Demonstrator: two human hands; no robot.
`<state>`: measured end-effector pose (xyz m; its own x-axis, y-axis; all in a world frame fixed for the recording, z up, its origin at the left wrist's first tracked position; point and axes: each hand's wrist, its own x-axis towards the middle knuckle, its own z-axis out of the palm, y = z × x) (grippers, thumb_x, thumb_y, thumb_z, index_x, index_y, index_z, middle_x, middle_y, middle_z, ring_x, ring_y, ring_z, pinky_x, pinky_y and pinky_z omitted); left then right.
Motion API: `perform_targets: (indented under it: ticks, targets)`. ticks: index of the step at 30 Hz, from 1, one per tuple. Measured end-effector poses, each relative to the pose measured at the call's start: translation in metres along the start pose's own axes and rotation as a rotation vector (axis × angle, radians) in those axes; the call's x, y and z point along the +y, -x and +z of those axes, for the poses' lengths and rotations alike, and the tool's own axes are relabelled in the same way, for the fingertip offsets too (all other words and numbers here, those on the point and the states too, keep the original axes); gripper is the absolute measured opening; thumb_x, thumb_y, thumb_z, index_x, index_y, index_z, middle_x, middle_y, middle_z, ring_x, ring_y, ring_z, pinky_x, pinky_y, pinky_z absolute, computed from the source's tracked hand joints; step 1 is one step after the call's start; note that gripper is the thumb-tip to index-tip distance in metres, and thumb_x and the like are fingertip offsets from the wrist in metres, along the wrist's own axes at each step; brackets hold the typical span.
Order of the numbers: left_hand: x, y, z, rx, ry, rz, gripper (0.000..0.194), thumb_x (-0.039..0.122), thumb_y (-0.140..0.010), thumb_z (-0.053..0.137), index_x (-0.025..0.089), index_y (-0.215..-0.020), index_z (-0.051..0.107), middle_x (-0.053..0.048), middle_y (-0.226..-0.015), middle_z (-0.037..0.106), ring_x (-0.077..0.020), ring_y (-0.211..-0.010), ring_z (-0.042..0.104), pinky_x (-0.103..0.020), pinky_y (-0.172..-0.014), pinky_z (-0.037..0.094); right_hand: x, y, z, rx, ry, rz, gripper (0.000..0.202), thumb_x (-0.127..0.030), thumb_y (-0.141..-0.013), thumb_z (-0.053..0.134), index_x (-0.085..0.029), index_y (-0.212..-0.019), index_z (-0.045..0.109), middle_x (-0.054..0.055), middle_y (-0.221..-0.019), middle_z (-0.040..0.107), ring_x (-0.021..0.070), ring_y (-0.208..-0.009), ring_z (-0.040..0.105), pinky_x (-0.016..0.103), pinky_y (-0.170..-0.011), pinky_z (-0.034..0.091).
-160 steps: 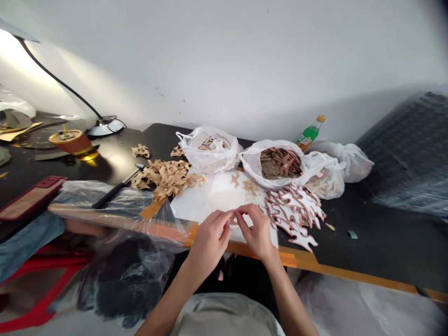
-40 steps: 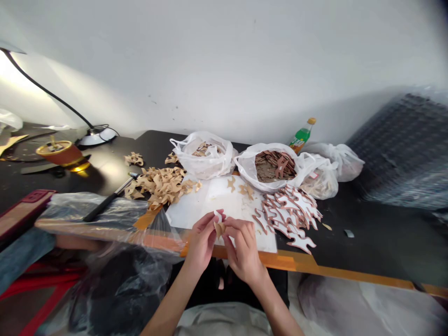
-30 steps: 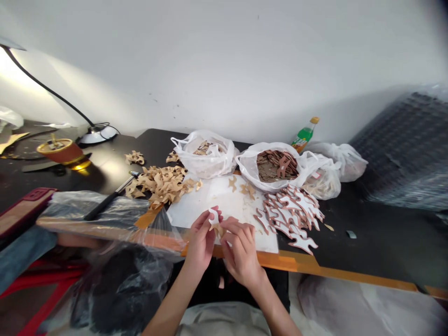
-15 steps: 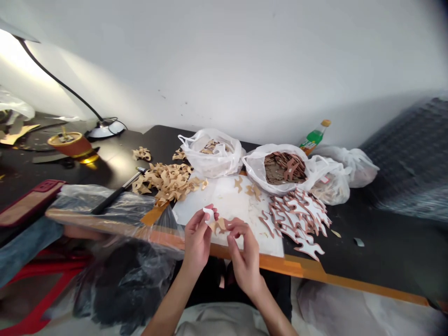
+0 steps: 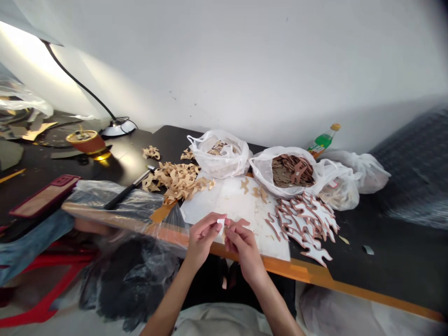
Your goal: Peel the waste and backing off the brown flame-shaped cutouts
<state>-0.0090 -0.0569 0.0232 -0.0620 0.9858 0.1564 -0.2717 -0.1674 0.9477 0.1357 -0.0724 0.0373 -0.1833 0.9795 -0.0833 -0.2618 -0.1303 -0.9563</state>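
Observation:
My left hand (image 5: 203, 235) pinches a small cut-out piece (image 5: 220, 224) with a white face, held just above the table's front edge. My right hand (image 5: 243, 242) is closed, its fingertips meeting the other side of that piece; the fingers hide most of its outline. Beneath lies a white sheet (image 5: 231, 200) with a few tan cut-outs (image 5: 245, 186) on it. To the left is a heap of tan wavy cut-outs (image 5: 178, 179). On the right, white-faced cut-outs with brown edges (image 5: 306, 217) are piled, overlapping.
Behind the sheet stand two open white plastic bags (image 5: 219, 161), (image 5: 259, 170) with cut-outs inside. Further right are tied bags (image 5: 341, 191) and a green bottle (image 5: 324, 140). A black-handled tool (image 5: 122, 193), a phone (image 5: 45, 196) and a lamp (image 5: 119, 127) are left. Another person's denim-clad leg (image 5: 38, 240) shows there.
My hands have drawn closer together around the piece, and my right fingers now cover more of it. The whole view has shifted slightly, so the table appears further right.

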Motion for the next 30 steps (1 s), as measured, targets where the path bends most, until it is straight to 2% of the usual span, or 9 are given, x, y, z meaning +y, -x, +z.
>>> perform_targets:
  ticks: [4,9,15,18,24,30]
  targets:
    - [-0.006,0.005,0.008,0.128,0.149,-0.086,0.033,0.044,-0.082,0.086,0.020,-0.103,0.084,-0.008,-0.092,0.079,-0.0230,-0.086,0.072,-0.033,-0.083,0.056,0.004,0.004,0.003,0.019,0.048,-0.059,0.045,-0.054,-0.097,0.066,-0.021,-0.069,0.055,-0.004,-0.059,0.049,0.0119,-0.056,0.042,0.027,-0.058,0.035]
    - [-0.002,0.007,0.018,0.212,0.327,-0.130,0.034,0.044,-0.078,0.088,0.021,-0.102,0.082,-0.004,-0.084,0.076,-0.0182,-0.081,0.070,-0.029,-0.080,0.056,0.001,0.008,0.009,0.021,0.147,-0.115,0.049,-0.059,-0.099,0.060,-0.022,-0.069,0.051,-0.003,-0.061,0.049,0.0128,-0.059,0.044,0.027,-0.059,0.038]
    - [0.003,0.003,0.014,0.263,0.441,-0.133,0.033,0.040,-0.078,0.088,0.019,-0.102,0.079,-0.002,-0.085,0.072,-0.0157,-0.082,0.068,-0.029,-0.081,0.055,0.004,0.012,0.010,-0.016,0.156,-0.114,0.046,-0.057,-0.101,0.060,-0.022,-0.072,0.053,-0.003,-0.063,0.051,0.0130,-0.060,0.045,0.027,-0.059,0.039]
    - [0.006,0.002,0.010,0.286,0.475,-0.137,0.034,0.041,-0.077,0.089,0.019,-0.101,0.078,-0.002,-0.085,0.070,-0.0144,-0.081,0.066,-0.027,-0.077,0.055,0.005,0.013,0.011,-0.049,0.156,-0.108,0.045,-0.054,-0.103,0.059,-0.021,-0.073,0.054,-0.003,-0.064,0.052,0.0130,-0.061,0.046,0.027,-0.061,0.038]
    - [0.019,-0.003,-0.011,0.418,0.477,-0.143,0.041,0.043,-0.074,0.092,0.023,-0.105,0.075,0.001,-0.086,0.068,-0.0127,-0.080,0.064,-0.020,-0.067,0.053,0.004,0.011,0.012,-0.125,0.209,-0.091,0.043,-0.051,-0.104,0.057,-0.021,-0.073,0.054,-0.002,-0.065,0.054,0.0134,-0.063,0.048,0.027,-0.064,0.038]
    - [0.025,-0.006,-0.053,0.510,0.499,-0.084,0.039,0.038,-0.077,0.090,0.022,-0.109,0.073,-0.001,-0.095,0.069,-0.0122,-0.083,0.066,-0.017,-0.068,0.056,0.001,-0.009,0.006,-0.238,0.338,-0.101,0.044,-0.050,-0.104,0.055,-0.021,-0.071,0.054,-0.002,-0.065,0.056,0.0134,-0.064,0.049,0.026,-0.064,0.038]
